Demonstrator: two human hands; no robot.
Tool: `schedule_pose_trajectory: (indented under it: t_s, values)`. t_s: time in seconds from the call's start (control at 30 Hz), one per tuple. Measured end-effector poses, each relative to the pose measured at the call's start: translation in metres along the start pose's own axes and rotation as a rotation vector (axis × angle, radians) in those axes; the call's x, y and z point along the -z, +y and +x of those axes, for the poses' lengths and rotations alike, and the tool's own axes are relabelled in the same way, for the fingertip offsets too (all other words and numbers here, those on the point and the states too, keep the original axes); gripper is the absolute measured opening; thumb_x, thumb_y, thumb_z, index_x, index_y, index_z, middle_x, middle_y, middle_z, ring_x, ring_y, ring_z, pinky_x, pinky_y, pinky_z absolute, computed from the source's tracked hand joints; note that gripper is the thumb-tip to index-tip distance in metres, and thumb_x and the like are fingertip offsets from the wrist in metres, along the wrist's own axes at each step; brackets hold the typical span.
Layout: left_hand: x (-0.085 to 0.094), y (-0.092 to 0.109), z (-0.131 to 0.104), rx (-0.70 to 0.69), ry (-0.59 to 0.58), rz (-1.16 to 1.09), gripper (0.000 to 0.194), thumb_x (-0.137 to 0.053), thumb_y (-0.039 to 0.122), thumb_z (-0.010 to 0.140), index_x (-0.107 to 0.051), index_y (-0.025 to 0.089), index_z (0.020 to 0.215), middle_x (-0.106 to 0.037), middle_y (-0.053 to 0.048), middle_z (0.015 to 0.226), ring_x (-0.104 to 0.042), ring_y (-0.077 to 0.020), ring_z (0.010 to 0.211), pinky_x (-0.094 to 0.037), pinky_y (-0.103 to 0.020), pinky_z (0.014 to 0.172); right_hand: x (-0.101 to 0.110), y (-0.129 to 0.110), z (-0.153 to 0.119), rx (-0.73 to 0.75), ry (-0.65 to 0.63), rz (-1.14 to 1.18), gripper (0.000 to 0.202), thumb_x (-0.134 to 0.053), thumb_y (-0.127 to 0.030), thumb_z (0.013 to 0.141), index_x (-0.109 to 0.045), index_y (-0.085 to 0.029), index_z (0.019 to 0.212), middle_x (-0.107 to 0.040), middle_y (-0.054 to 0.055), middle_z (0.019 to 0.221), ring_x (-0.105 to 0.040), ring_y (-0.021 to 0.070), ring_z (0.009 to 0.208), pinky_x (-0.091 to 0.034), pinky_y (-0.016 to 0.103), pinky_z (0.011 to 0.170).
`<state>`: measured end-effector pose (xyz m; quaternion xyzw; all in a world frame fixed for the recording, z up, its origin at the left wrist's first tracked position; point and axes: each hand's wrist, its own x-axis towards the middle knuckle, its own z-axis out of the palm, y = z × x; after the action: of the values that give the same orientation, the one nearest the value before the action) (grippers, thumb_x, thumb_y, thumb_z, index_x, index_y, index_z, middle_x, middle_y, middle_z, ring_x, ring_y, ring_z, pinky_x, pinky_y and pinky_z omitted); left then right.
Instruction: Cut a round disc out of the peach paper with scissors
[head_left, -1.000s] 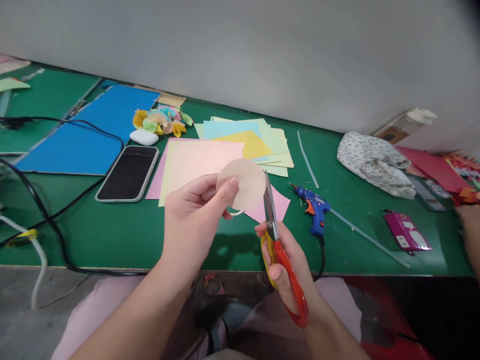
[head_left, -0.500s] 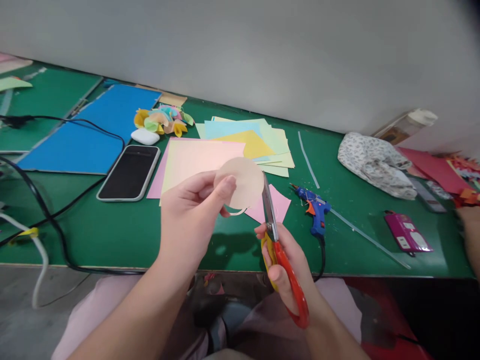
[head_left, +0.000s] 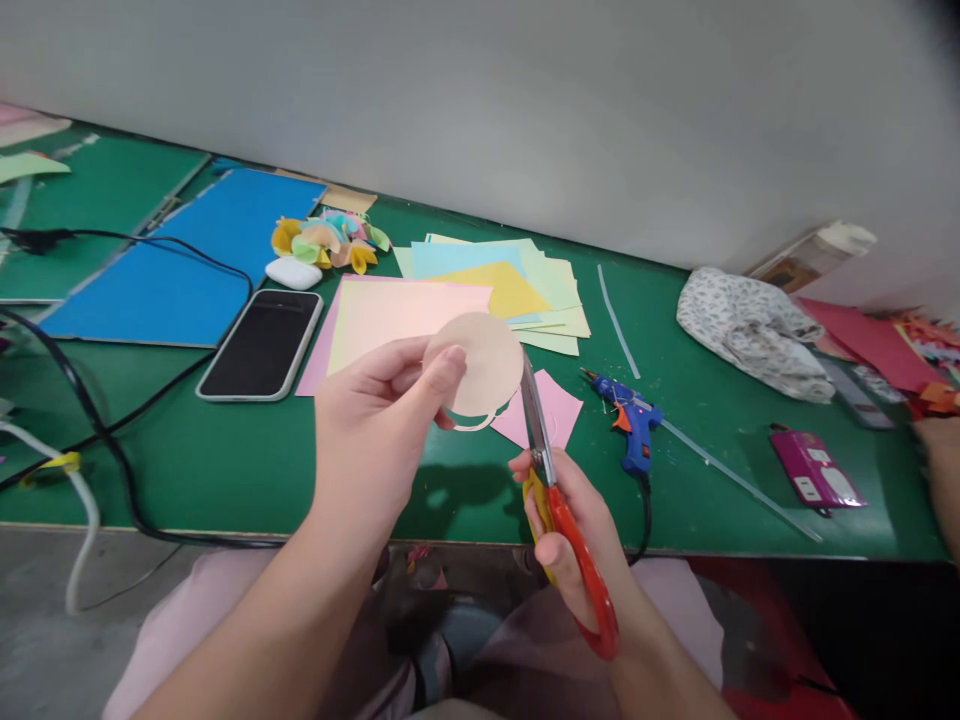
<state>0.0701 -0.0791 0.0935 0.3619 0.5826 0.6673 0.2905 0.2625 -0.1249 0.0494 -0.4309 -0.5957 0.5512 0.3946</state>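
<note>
Between the thumb and fingers of my left hand (head_left: pixel 382 420) is a round cream paper disc (head_left: pixel 486 365), held up above the table. A thin curled paper strip (head_left: pixel 476 426) hangs along the disc's lower edge. My right hand (head_left: pixel 574 520) grips scissors (head_left: pixel 581 560) with red and yellow handles. Their blades point up and lie against the right edge of the disc. Behind the blades a pink paper piece (head_left: pixel 559 400) lies on the green table (head_left: pixel 480 500).
Coloured sheets (head_left: pixel 420 300) lie behind my hands. A phone (head_left: pixel 262 345), cables and a blue board (head_left: pixel 187 260) are on the left. A blue glue gun (head_left: pixel 636 425), glue sticks and a purple packet (head_left: pixel 816 467) are on the right. Another person's arm (head_left: pixel 941 470) shows at the far right.
My left hand and the disc have shifted slightly left. More of the thin strip shows below the disc. The scissors have barely moved.
</note>
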Motion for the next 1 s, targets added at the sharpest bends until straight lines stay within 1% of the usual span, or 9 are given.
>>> schedule_pose_trajectory:
  t_s: [0.07, 0.17, 0.3, 0.47, 0.6, 0.7, 0.9, 1.0]
  values:
    - [-0.0005, 0.0011, 0.0003, -0.004, -0.007, -0.005, 0.017, -0.087, 0.038, 0.079, -0.08, 0.022, 0.079, -0.071, 0.004, 0.066, -0.059, -0.0108, 0.055, -0.05, -0.021, 0.045, -0.0008, -0.0003, 0.0001, -0.012, 0.006, -0.004, 0.077, -0.07, -0.093, 0.08, -0.069, -0.025, 0.117, -0.025, -0.009, 0.07, -0.021, 0.0132, 0.056, -0.017, 0.029, 0.049]
    - [-0.0012, 0.0029, 0.0007, -0.007, -0.013, -0.027, 0.016, -0.087, 0.036, 0.078, -0.08, 0.022, 0.077, -0.069, 0.004, 0.064, -0.058, -0.0104, 0.055, -0.049, -0.02, 0.045, -0.0012, 0.002, 0.0015, -0.015, 0.015, -0.005, 0.08, -0.07, -0.095, 0.078, -0.069, -0.024, 0.117, -0.025, -0.009, 0.07, -0.022, 0.0134, 0.056, -0.017, 0.029, 0.049]
    - [-0.0008, 0.0035, 0.0009, 0.001, 0.001, -0.01, 0.016, -0.088, 0.037, 0.077, -0.08, 0.023, 0.077, -0.069, 0.004, 0.064, -0.058, -0.0111, 0.055, -0.05, -0.021, 0.045, -0.0004, 0.004, 0.0017, -0.006, 0.003, 0.003, 0.077, -0.071, -0.092, 0.08, -0.069, -0.025, 0.117, -0.026, -0.009, 0.07, -0.022, 0.0134, 0.056, -0.018, 0.029, 0.049]
    - [0.0006, 0.0032, 0.0009, -0.004, 0.002, -0.013, 0.017, -0.088, 0.037, 0.078, -0.08, 0.022, 0.076, -0.071, 0.004, 0.065, -0.06, -0.0112, 0.056, -0.05, -0.02, 0.045, 0.0006, 0.0036, -0.0014, -0.006, 0.002, 0.004, 0.078, -0.071, -0.092, 0.081, -0.07, -0.024, 0.119, -0.033, -0.007, 0.074, -0.023, 0.0129, 0.057, -0.02, 0.028, 0.048]
    - [0.0016, 0.0028, 0.0017, 0.003, -0.019, -0.048, 0.015, -0.089, 0.036, 0.08, -0.082, 0.023, 0.077, -0.071, 0.004, 0.065, -0.06, -0.0109, 0.056, -0.05, -0.019, 0.045, 0.0007, 0.0016, -0.0025, -0.027, 0.008, -0.034, 0.079, -0.069, -0.093, 0.081, -0.071, -0.024, 0.117, -0.029, -0.007, 0.072, -0.026, 0.0139, 0.057, -0.019, 0.028, 0.047]
    - [0.0022, 0.0033, 0.0025, 0.012, -0.028, -0.068, 0.011, -0.09, 0.034, 0.081, -0.084, 0.024, 0.079, -0.073, 0.004, 0.067, -0.06, -0.0104, 0.056, -0.051, -0.019, 0.046, 0.001, -0.0008, -0.0016, -0.034, 0.008, -0.037, 0.078, -0.07, -0.093, 0.079, -0.072, -0.024, 0.117, -0.035, -0.004, 0.076, -0.028, 0.0148, 0.059, -0.02, 0.028, 0.048]
    - [0.0017, 0.0049, 0.0033, 0.008, -0.004, -0.04, 0.011, -0.088, 0.034, 0.08, -0.084, 0.024, 0.079, -0.074, 0.003, 0.067, -0.06, -0.0116, 0.054, -0.051, -0.021, 0.045, 0.0019, -0.0004, 0.0, -0.01, 0.019, -0.025, 0.077, -0.073, -0.092, 0.078, -0.074, -0.025, 0.115, -0.044, 0.0, 0.084, -0.035, 0.0161, 0.064, -0.027, 0.029, 0.051]
    - [0.0017, 0.0041, 0.0034, 0.012, -0.011, -0.048, 0.012, -0.088, 0.035, 0.08, -0.085, 0.024, 0.081, -0.074, 0.003, 0.067, -0.06, -0.0108, 0.053, -0.052, -0.02, 0.045, 0.0014, 0.0036, -0.0006, -0.013, 0.01, 0.009, 0.073, -0.075, -0.089, 0.079, -0.073, -0.025, 0.114, -0.038, -0.003, 0.079, -0.031, 0.0151, 0.061, -0.025, 0.028, 0.051]
